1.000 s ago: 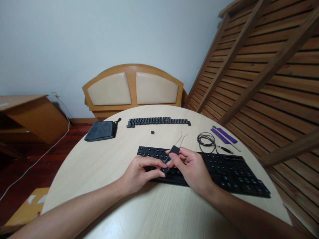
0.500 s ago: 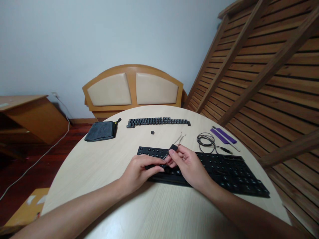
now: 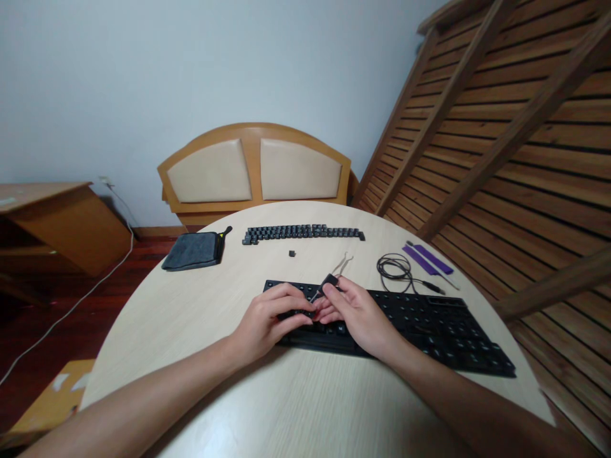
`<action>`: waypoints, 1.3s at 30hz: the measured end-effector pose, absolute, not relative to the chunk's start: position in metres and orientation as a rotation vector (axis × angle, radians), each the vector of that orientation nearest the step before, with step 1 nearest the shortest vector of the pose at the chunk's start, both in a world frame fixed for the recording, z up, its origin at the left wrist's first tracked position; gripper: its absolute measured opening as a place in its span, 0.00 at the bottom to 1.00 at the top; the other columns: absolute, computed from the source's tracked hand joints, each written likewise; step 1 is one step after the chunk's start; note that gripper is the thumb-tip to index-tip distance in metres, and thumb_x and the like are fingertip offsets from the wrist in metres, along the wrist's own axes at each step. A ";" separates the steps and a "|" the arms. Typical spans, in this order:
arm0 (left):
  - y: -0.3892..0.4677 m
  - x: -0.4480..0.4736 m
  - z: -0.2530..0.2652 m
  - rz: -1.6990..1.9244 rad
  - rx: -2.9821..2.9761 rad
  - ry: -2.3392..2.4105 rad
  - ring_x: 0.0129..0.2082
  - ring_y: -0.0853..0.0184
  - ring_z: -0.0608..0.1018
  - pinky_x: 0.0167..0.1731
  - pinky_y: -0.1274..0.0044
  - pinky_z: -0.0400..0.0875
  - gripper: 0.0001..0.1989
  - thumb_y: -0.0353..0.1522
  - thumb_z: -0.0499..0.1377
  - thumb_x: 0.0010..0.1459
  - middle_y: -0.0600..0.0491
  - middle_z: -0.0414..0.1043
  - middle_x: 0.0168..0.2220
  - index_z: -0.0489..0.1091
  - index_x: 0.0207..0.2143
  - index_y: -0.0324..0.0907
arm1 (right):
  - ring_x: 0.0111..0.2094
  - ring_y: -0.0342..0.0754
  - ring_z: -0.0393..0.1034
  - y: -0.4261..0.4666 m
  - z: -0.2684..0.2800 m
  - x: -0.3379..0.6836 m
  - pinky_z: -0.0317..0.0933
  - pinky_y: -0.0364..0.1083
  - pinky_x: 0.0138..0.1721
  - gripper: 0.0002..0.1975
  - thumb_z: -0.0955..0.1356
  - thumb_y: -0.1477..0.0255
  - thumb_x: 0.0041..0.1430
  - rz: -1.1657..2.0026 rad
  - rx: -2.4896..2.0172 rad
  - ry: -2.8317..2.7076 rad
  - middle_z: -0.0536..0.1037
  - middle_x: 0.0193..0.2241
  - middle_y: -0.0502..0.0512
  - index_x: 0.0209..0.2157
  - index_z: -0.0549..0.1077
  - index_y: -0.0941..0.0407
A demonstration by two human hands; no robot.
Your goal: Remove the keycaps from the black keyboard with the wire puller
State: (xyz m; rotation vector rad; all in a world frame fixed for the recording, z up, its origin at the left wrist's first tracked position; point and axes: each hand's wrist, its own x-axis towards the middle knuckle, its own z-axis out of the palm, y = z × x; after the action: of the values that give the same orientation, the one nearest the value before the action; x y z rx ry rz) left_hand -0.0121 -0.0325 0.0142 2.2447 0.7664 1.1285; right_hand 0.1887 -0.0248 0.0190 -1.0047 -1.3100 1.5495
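My right hand (image 3: 365,315) is closed around the dark handle of a keycap puller (image 3: 329,280). Two thin wire prongs of the puller point up and away, and its other end slants down to the left. My left hand (image 3: 267,321) meets that lower end with thumb and fingers bent together; whatever sits between the fingertips is too small to make out. Both hands are over the left part of a black keyboard (image 3: 405,318), whose key places are largely bare of caps. Behind it lies a single loose keycap (image 3: 292,254).
Several black keycaps (image 3: 291,233) stand in rows at the table's far side. To the left lies a grey cloth (image 3: 193,250). On the right are a coiled black cable (image 3: 394,267), purple strips (image 3: 432,259) and a thin brush (image 3: 446,278). The round table's edge (image 3: 109,334) curves around everything.
The keycap puller has shifted slightly down and left together with my right hand. My left hand's fingers have risen and bent a little more. Things on the table stay put.
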 end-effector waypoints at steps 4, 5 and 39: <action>-0.031 -0.013 0.015 1.131 2.313 0.745 0.40 0.65 0.76 0.40 0.74 0.72 0.08 0.29 0.62 0.61 0.49 0.74 0.39 0.74 0.43 0.43 | 0.25 0.42 0.75 -0.025 0.019 0.188 0.70 0.40 0.28 0.25 0.71 0.48 0.51 1.568 -0.967 -1.299 0.79 0.25 0.51 0.32 0.68 0.57; -0.031 -0.013 0.015 1.132 2.333 0.743 0.40 0.65 0.76 0.40 0.74 0.72 0.08 0.30 0.62 0.61 0.49 0.74 0.39 0.74 0.43 0.43 | 0.25 0.42 0.75 -0.025 0.019 0.188 0.70 0.40 0.28 0.24 0.71 0.49 0.51 1.565 -0.961 -1.302 0.79 0.26 0.52 0.32 0.69 0.57; 0.131 -0.071 -0.014 0.978 2.355 1.990 0.42 0.55 0.75 0.44 0.68 0.68 0.10 0.35 0.61 0.58 0.46 0.78 0.41 0.79 0.40 0.45 | 0.28 0.43 0.76 -0.021 0.019 0.192 0.71 0.42 0.31 0.22 0.70 0.51 0.54 1.429 -1.059 -1.398 0.80 0.29 0.54 0.29 0.70 0.58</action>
State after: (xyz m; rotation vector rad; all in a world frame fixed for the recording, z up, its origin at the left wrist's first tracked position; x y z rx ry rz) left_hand -0.0711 0.1307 -0.0145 2.3553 1.9896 0.9783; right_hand 0.1920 -0.0208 0.0187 -1.0588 -1.3979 1.4290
